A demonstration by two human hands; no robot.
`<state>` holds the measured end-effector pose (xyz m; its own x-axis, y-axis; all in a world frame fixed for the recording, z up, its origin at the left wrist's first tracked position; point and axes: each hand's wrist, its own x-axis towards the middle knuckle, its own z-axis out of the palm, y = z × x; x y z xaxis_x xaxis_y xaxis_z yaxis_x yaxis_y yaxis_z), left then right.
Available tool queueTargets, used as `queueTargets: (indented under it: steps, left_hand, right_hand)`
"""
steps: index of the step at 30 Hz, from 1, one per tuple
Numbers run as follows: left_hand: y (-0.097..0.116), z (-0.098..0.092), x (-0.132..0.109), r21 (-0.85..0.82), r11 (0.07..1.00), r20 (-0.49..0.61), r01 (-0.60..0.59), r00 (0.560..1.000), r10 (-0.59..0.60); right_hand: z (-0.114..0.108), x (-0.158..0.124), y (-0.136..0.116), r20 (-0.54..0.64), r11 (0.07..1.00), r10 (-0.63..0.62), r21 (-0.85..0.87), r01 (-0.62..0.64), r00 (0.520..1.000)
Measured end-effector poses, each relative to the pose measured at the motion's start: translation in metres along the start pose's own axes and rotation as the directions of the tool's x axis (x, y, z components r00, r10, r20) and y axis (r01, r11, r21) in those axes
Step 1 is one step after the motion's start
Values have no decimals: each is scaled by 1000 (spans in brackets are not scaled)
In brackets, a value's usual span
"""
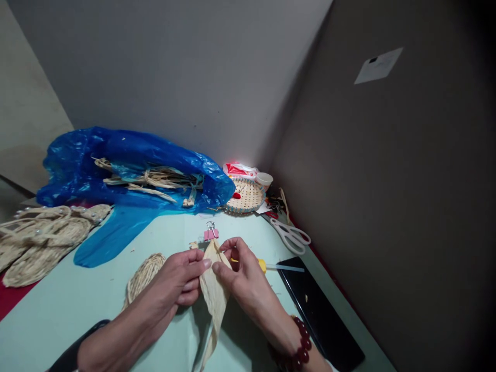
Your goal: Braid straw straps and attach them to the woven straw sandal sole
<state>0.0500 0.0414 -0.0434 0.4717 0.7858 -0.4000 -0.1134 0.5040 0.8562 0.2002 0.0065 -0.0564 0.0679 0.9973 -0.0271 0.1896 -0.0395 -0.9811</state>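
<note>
A pale dried corn husk [215, 297] hangs down from between my two hands, wide at the top and narrowing to a twisted tail. My left hand [188, 276] pinches its left edge between thumb and fingers. On the other edge, my right hand [240, 266] also pinches the husk, near its top. The upper end of the husk meets a pink binder clip [211, 235]; whether the clip grips it I cannot tell. Beside my left wrist lies a coiled woven sole [145, 276]. Partly hidden behind my right hand is a yellow glue gun [262, 266] with a glue stick.
A blue plastic bag [89, 155] holding bundled dried husks [155, 178] lies at the back. Woven sandals [50, 243] rest at the left. Toward the right are white-handled scissors [289, 235], a black tray-like slab [320, 315], a woven basket [248, 196] and a paper cup [264, 180].
</note>
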Motion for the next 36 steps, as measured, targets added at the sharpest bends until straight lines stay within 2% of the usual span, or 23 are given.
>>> queueTargets:
  steps: [3, 6, 14, 20, 24, 27, 30, 33, 36]
  left_hand:
    - [4, 0, -3, 108, 994, 9, -19, 1000, 18]
    - [4, 0, -4, 223, 975, -27, -24, 999, 31]
    - [-3, -3, 5, 319, 945, -65, -73, 993, 98]
    - [2, -4, 5, 345, 929, -63, -135, 984, 166]
    - [8, -2, -2, 274, 954, -74, -125, 986, 151]
    - [11, 2, -9, 172, 978, -80, -119, 988, 134]
    - [12, 5, -13, -35, 993, -88, -114, 990, 110]
    - [9, 1, -10, -235, 968, -74, -82, 995, 67]
    - [6, -9, -4, -261, 965, -67, -31, 998, 14]
  right_hand:
    - [-1, -1, -5, 1, 999, 20, 35, -20, 1000]
    - [0, -2, -8, -9, 998, 37, 41, -37, 999]
    - [4, -2, -2, 40, 999, 30, 21, -31, 999]
    - [-4, 0, -7, 97, 991, 94, 81, -102, 991]
    - [-11, 0, -12, 118, 983, 90, 150, -107, 989]
    - [-12, 1, -11, 118, 991, 63, 113, -76, 991]
    - [-13, 2, -9, 125, 997, 41, 63, -49, 991]
    - [-17, 4, -8, 123, 999, 32, 39, -37, 992]
    - [-22, 6, -9, 94, 1000, 28, 8, -29, 995]
